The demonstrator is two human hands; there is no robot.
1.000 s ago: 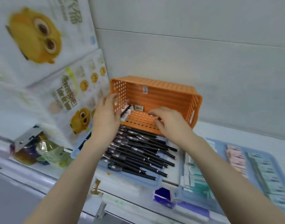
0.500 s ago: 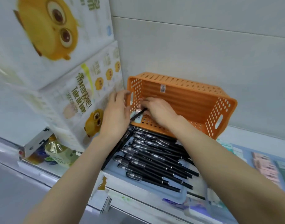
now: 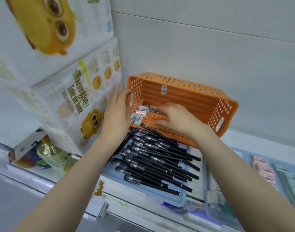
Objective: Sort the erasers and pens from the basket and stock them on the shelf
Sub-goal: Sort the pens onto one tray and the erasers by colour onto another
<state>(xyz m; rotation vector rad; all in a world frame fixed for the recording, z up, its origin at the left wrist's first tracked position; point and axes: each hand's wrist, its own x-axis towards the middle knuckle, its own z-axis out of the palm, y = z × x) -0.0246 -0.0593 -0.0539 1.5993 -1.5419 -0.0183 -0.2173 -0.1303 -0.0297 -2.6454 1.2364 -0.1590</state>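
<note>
An orange perforated basket (image 3: 193, 97) lies tipped on its side on the shelf, its opening facing me. My left hand (image 3: 116, 118) grips the basket's left end, fingers curled over the rim. My right hand (image 3: 178, 119) reaches inside, fingers stretched out flat toward a few small pink and pale green erasers (image 3: 140, 113) gathered in the left corner. The fingertips are blurred. Several black pens (image 3: 153, 158) lie piled in a blue tray (image 3: 176, 200) just in front of the basket. One pen (image 3: 145, 126) lies across the basket's lower lip.
Large tissue packs (image 3: 76, 97) with yellow owl prints stand against the basket's left side. A yellowish bottle (image 3: 54, 156) sits on the shelf below them. At the right, a blue tray (image 3: 253, 153) holds rows of erasers (image 3: 277, 173). A grey wall backs the shelf.
The right hand has drawn back from the left corner, uncovering the erasers there. The left hand stays on the basket's left end. The view has shifted closer.
</note>
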